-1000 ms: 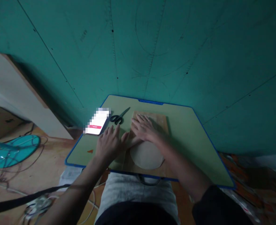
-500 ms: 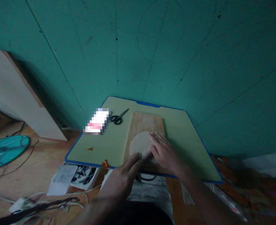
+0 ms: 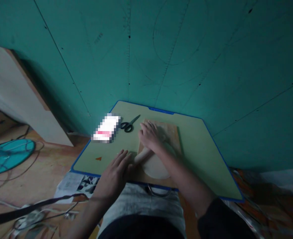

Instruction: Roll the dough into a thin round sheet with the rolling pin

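A pale, flat round of dough (image 3: 157,167) lies on a wooden board (image 3: 172,130). Across the dough runs a slim pale rolling pin (image 3: 143,156), slanting up to the right. My left hand (image 3: 118,169) rests at its lower left end, fingers stretched out past the board's left edge. Farther up, my right hand (image 3: 150,135) lies over the pin with its fingers extended toward the far left of the board. The right forearm covers part of the dough. Under both palms the pin's contact is hidden.
The board rests on a small, blue-edged folding table (image 3: 206,156). Black-handled scissors (image 3: 129,126) and a blurred-out phone-like device (image 3: 107,128) lie at its left. An orange scrap (image 3: 99,159) is nearer. A green wall (image 3: 141,59) rises behind; cables (image 3: 34,215) clutter the floor.
My right hand has moved left and away from me across the board, and my left hand has shifted left. The pin now crosses the dough's upper left part; more of its near side shows.
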`<state>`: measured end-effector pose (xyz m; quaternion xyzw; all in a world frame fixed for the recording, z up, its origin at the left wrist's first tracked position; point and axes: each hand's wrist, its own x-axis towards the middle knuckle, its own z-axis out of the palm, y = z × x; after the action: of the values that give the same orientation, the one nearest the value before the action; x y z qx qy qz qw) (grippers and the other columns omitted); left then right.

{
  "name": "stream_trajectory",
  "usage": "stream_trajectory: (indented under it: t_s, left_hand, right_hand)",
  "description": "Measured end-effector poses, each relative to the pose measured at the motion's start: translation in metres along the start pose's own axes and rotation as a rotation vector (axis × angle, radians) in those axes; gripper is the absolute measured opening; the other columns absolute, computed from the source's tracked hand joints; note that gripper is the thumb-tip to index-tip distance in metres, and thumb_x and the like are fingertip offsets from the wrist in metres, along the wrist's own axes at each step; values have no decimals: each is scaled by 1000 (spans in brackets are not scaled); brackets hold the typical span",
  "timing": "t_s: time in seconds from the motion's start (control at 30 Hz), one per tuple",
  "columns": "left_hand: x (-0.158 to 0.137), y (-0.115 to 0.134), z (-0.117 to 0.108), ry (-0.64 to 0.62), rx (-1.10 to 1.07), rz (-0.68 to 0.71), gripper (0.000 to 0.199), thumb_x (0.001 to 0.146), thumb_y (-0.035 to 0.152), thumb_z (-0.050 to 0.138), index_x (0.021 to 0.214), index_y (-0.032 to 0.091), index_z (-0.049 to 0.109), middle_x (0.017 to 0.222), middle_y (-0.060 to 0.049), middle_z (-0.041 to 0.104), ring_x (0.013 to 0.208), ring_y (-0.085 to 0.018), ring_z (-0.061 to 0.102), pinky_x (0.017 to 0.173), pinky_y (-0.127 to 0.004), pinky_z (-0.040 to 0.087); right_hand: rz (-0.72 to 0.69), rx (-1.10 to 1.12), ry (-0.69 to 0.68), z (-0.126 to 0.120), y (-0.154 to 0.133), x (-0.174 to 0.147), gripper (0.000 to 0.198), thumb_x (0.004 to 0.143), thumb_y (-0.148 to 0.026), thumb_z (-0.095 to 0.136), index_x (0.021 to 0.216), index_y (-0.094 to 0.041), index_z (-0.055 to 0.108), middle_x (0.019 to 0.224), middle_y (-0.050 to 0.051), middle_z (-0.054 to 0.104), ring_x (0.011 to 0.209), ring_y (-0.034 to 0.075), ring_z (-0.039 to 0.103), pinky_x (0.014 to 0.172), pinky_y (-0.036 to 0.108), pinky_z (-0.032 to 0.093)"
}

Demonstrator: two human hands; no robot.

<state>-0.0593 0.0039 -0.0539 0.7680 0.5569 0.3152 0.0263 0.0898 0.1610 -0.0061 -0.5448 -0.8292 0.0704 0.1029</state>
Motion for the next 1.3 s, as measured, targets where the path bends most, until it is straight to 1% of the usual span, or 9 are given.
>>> stream_trajectory:
  t_s: [0.17,0.27,0.37,0.53,0.67,0.83,0.93,1.13,1.3]
  left_hand:
    - [-3,3,-1,-5,12,-35,41,104,31,40,137,12,57,138,-19,62,133,-30,55,105,-48,53]
    - [-16,24,3,-13,-39,104,46,102,19,42,148,18,45,146,-17,56,139,-29,49,107,-46,51]
    - [-28,48,9,-90,-147,245,62,98,3,36,157,22,29,152,-12,50,143,-22,43,108,-40,51]
    - [-39,73,6,-139,-175,420,49,94,2,42,139,17,55,153,-10,49,151,-22,28,110,-36,48]
    - [-46,73,1,-197,-126,340,51,90,0,43,136,17,58,158,-11,42,149,-26,32,108,-42,51]
    - [-55,50,9,37,-94,188,62,91,-1,39,148,23,46,152,-12,50,146,-26,38,111,-48,48]
    - [-54,33,4,49,-51,86,59,95,4,40,151,25,42,145,-11,58,141,-25,46,109,-45,50]
    - [-35,19,-10,70,6,51,43,97,19,52,140,22,51,127,-13,68,119,-28,65,94,-43,60]
    - [-11,26,-11,-60,34,52,43,94,16,50,136,19,55,102,-11,71,87,-25,67,75,-39,60]
  right_hand:
    - [-36,-19,16,0,-3,5,39,96,-23,40,126,-15,64,135,15,63,133,27,49,113,44,35]
    - [-56,-29,56,0,18,-31,41,94,-22,41,128,-15,63,136,13,63,131,26,52,115,44,33]
    - [-155,-56,110,-4,49,-84,48,92,-19,41,136,-13,59,145,13,57,141,27,42,122,47,23]
    - [-316,-86,96,-16,85,-135,51,93,-25,40,139,-9,56,152,18,49,146,29,36,119,51,32]
    - [-375,-58,33,-17,75,-116,56,91,-25,41,143,-9,53,152,18,49,146,29,37,121,53,28]
    - [-376,-2,-43,-13,40,-71,60,90,-26,44,149,-14,47,157,14,43,149,26,32,124,53,16]
    - [-331,13,-60,-10,22,-48,58,91,-24,44,148,-15,48,156,13,45,148,24,33,124,50,15]
    - [-267,37,-52,-2,0,-21,51,93,-21,43,143,-14,54,148,14,53,143,25,40,122,47,22]
    - [-243,338,158,-11,29,-35,49,92,-17,35,134,-17,58,140,11,60,133,20,51,114,39,38]
